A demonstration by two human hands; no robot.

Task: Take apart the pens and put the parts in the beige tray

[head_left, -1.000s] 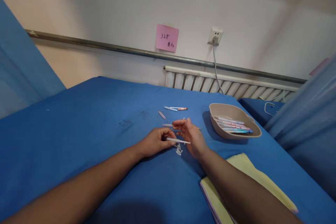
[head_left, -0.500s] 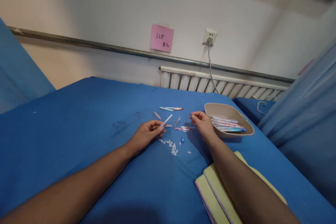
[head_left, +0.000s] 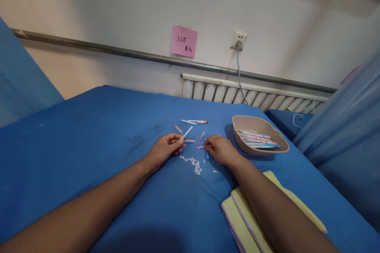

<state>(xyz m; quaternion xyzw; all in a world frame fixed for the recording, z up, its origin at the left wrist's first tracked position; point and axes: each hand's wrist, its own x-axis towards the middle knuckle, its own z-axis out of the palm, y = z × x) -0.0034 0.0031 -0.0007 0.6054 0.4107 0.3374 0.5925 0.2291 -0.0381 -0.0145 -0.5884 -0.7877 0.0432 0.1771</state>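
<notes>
- Cloth of plain blue (head_left: pixel 97 126) covers the work surface, with dark smudges left of centre.
- Behind it, a pale wall (head_left: pixel 133 8) carries a metal rail (head_left: pixel 118 53), a pink sticky note (head_left: pixel 184 41) with handwriting and a socket (head_left: pixel 238 40) with a plug in it; a white radiator (head_left: pixel 220 88) sits lower. Blue curtains (head_left: pixel 347 126) hang at both sides.
- Beige basin (head_left: pixel 284 145) to the right holds a bundle of pens (head_left: pixel 258 139); a folded yellow towel (head_left: pixel 246 213) lies nearer, partly under the right forearm.
- Both forearms reach in from the lower corners, the hands low over the cloth and well apart from touching.
- Left hand (head_left: pixel 165 148) pinches a whitish pen barrel (head_left: pixel 188 131) between thumb and fingers, its free end tilted up to the right.
- Right hand (head_left: pixel 221 149) bends its fingers down to a slender reddish pen part (head_left: pixel 201 147); whether they grip it is hidden.
- Between and in front of the hands lie small white pen tips (head_left: pixel 196 166) and a small blue piece (head_left: pixel 207 157); just beyond are loose pinkish barrels (head_left: pixel 178 129), and farther off an orange-ended pen part (head_left: pixel 202 121) beside a light-blue barrel (head_left: pixel 188 122).
</notes>
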